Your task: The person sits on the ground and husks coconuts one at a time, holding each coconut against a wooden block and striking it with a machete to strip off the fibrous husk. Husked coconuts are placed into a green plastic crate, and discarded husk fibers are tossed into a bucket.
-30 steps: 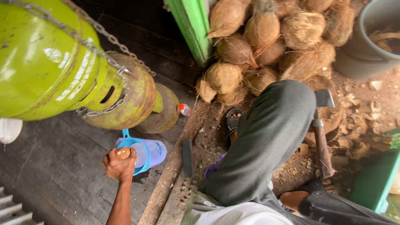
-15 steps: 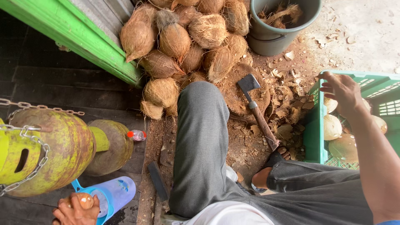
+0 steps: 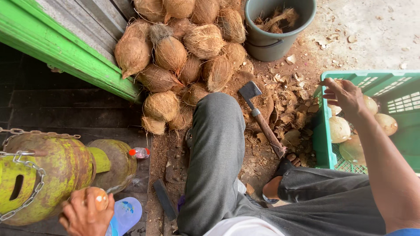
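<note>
My left hand (image 3: 85, 214) is at the bottom left, closed over a small round brown object that sits above a blue plastic container (image 3: 127, 214). My right hand (image 3: 345, 94) hovers with fingers apart over the near rim of a green plastic crate (image 3: 323, 135) holding pale peeled coconuts (image 3: 339, 129); it holds nothing. A hatchet (image 3: 262, 118) with a wooden handle lies on a fibre-covered block between my knees. A pile of brown husked coconuts (image 3: 175, 52) is heaped beyond my left knee.
A grey bucket (image 3: 280, 30) with husk scraps stands at the top. Chained green gas cylinders (image 3: 48, 175) lie at the left, beside a small red-capped bottle (image 3: 140, 153). A green door frame (image 3: 74, 57) runs diagonally. A dark blade (image 3: 165, 200) lies by my left leg. Husk chips litter the ground.
The view has swung right from the gas cylinders to the coconut pile and crate. My right arm has come into view, reaching over the crate. My left hand has kept its grip.
</note>
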The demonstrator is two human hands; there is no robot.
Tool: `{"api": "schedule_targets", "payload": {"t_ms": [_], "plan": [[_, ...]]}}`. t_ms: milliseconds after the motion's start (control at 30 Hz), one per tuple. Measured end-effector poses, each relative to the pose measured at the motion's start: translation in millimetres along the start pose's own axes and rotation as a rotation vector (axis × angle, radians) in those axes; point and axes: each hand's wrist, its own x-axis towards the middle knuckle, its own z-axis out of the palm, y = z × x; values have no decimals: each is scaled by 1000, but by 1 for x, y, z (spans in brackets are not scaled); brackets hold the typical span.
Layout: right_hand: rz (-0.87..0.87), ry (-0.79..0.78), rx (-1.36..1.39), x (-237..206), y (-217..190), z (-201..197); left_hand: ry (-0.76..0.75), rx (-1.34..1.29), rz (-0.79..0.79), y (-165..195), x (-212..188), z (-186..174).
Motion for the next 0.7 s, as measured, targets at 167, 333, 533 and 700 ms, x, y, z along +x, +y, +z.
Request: {"api": "schedule_targets", "payload": {"t_ms": [167, 333, 533, 700], "plan": [[-34, -22, -8, -15, -5, -13, -326, 43, 40, 8, 15, 2], [-68, -73, -57, 17, 37, -35, -365, 75, 2, -18, -42, 18], [-189, -172, -37, 54, 68, -34, -494, 143, -166, -47, -115, 27], [-204, -54, 5, 13, 31, -16, -408, 146, -107, -35, -85, 5]]}}
